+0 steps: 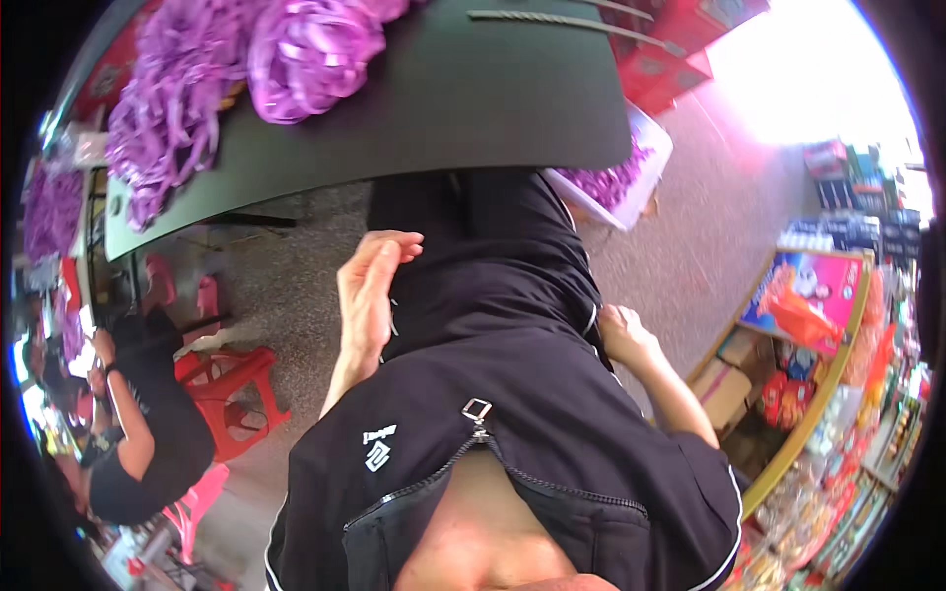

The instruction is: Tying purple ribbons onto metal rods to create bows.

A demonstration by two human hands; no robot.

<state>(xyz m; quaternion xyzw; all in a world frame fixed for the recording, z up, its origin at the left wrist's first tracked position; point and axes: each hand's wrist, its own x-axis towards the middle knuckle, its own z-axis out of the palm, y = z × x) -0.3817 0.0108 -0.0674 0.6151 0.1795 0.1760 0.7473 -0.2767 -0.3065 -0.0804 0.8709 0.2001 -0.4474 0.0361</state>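
The left hand (pixel 369 288) hangs relaxed and unclenched beside the black trousers (pixel 483 266), fingers gently bent; the right hand (pixel 625 336) is at the right hip, its grip I cannot tell. Purple ribbons (pixel 313 61) heap on the tabletop's (pixel 473 103) left end, reaching its near left corner; a white bin (pixel 658 156) stands by the near right corner

Glossy ribbons (pixel 313 59) gleam against a smooth, matt tabletop (pixel 473 98), with cloth trousers (pixel 493 266), a metal zip (pixel 480 422) and a plastic stool (pixel 236 394)
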